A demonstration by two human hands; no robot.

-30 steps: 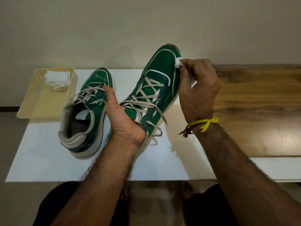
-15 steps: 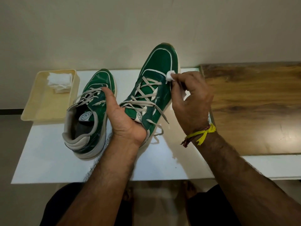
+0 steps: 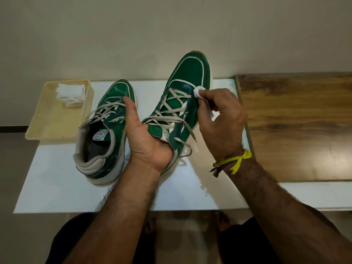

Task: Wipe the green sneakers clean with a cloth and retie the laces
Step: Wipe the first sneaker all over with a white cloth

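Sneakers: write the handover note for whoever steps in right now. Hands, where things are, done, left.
Left hand: grips the raised sneaker at its heel end, toe tilted up toward the wall.
Right hand: pinches a small white cloth against that shoe's side, beside the upper eyelets.
Second sneaker: stands on the white board.
Spare cloths: in the beige tray.
Done: wiping is under way on the raised shoe.
Left: finish wiping; both shoes' laces hang loose, so retie them.
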